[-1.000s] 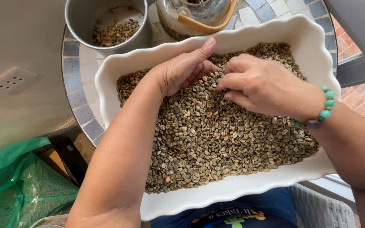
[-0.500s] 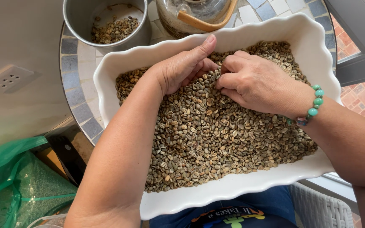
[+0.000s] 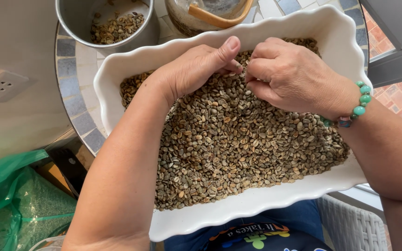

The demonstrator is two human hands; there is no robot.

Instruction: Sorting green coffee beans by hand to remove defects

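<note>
My beans (image 3: 238, 139) are dull olive-green, flecked tan, in a white scalloped dish (image 3: 257, 204). The surface (image 3: 73, 100) beneath is a mosaic — grey-blue and cream tiles. My bracelet (image 3: 357, 107) is turquoise beads; the bag (image 3: 15, 200) beside me — translucent green.

Both forearms come in from the bottom edge of the view, bare to the wrist, and lean toward each other so that the hands meet near the top centre. The left hand (image 3: 194, 69) lies palm down with its fingers curled under and its thumb stretched straight out toward the other hand, nail up. The right hand (image 3: 289, 76) is bunched into a loose fist, knuckles up, fingertips pinched together just beside the left thumb, with a green bead bracelet on its wrist.
</note>
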